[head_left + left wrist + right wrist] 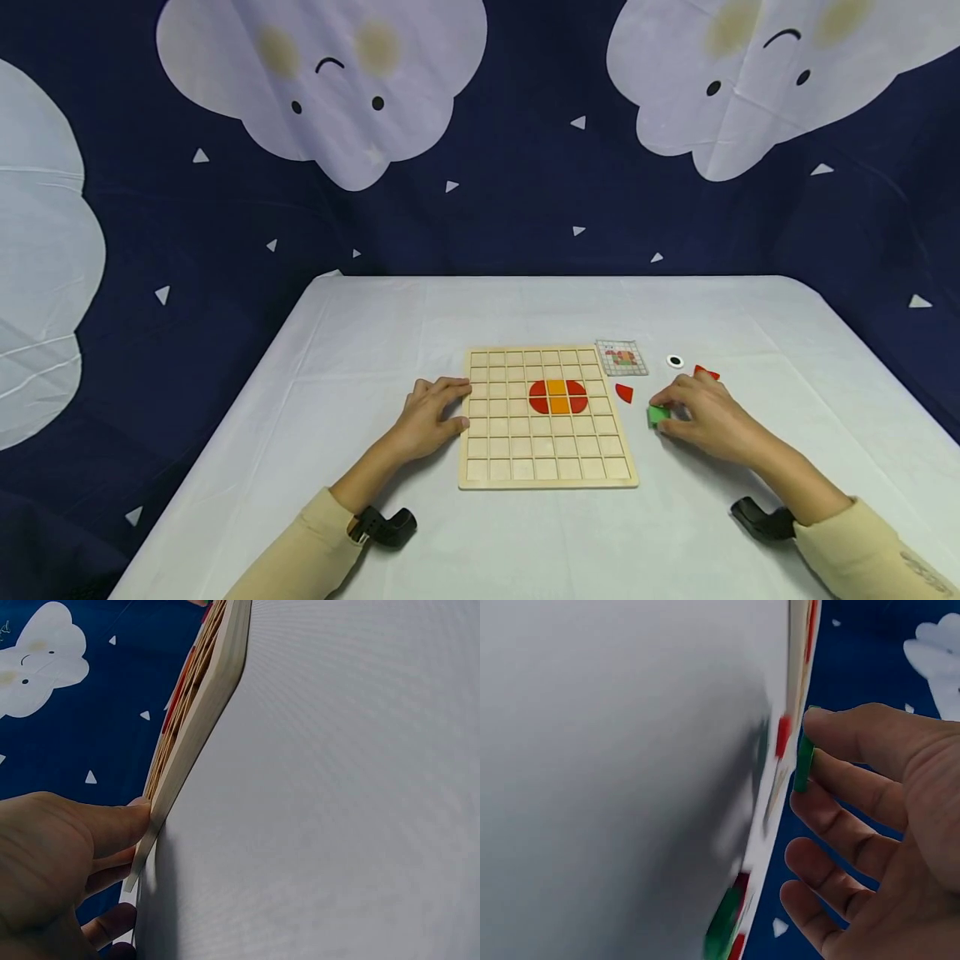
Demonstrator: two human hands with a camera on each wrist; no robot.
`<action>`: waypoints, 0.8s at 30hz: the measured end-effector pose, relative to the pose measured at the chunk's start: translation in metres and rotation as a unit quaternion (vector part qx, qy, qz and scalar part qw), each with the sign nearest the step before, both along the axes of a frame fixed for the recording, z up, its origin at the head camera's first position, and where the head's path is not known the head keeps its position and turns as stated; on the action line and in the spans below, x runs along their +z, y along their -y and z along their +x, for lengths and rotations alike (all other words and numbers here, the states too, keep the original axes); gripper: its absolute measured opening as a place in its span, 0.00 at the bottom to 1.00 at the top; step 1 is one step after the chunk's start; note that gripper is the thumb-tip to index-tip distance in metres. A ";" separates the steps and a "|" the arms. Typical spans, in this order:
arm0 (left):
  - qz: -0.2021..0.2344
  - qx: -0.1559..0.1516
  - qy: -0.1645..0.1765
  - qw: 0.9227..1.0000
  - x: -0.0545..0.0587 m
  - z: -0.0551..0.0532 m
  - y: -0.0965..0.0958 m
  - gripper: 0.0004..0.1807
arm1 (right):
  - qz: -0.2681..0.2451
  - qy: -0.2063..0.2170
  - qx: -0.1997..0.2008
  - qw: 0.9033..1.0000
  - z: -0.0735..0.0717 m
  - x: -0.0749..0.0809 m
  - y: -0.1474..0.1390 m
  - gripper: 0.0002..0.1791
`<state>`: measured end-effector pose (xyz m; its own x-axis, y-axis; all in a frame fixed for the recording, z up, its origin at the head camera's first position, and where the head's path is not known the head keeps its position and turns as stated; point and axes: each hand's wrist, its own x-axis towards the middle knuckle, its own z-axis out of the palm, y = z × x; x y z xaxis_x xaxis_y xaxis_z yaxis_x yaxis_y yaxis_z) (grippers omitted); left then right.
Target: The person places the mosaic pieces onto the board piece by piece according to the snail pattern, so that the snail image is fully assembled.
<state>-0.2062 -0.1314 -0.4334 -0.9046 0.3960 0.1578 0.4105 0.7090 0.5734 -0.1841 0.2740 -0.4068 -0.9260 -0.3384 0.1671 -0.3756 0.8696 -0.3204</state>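
My right hand (708,417) pinches a small green tile (658,416) between thumb and fingers, to the right of a wooden grid board (547,483). In the right wrist view the tile (805,761) is seen edge-on, its shadow falling apart from it on the cloth. With thumb and fingertips, my left hand (430,421) touches the left edge of the board. On the board, orange tiles (557,387) stand in the middle, with rounded red tiles (537,397) on both sides of them.
A small pattern card (622,357) lies by the board's upper right corner. A red quarter-round tile (625,392), a white disc with a black centre (675,361) and another red piece (707,372) lie right of it. White cloth (375,325) covers the table.
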 end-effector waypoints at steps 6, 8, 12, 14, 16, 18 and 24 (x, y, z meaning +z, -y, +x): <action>0.000 -0.001 0.001 1.000 0.000 0.000 0.000 0.27 | -0.001 -0.003 0.028 1.000 -0.006 0.007 0.031 0.14; 0.002 -0.001 0.002 1.000 0.000 0.000 0.000 0.27 | -0.005 -0.003 0.040 0.999 -0.008 0.007 0.042 0.13; 0.006 0.002 0.008 1.000 0.000 0.000 0.000 0.27 | -0.021 -0.006 0.074 0.997 -0.014 0.005 0.062 0.13; 0.007 0.003 0.010 1.000 0.000 0.000 0.000 0.27 | -0.027 -0.008 0.090 0.996 -0.015 0.004 0.072 0.12; 0.008 0.003 0.010 1.000 0.000 0.000 0.000 0.27 | -0.028 -0.009 0.102 0.994 -0.017 0.003 0.080 0.12; 0.009 0.003 0.010 1.000 0.000 0.000 0.000 0.27 | -0.027 -0.011 0.110 0.993 -0.017 0.001 0.088 0.12; 0.010 0.005 0.010 1.000 0.000 0.000 0.000 0.27 | -0.019 -0.016 0.134 0.991 -0.018 -0.003 0.102 0.11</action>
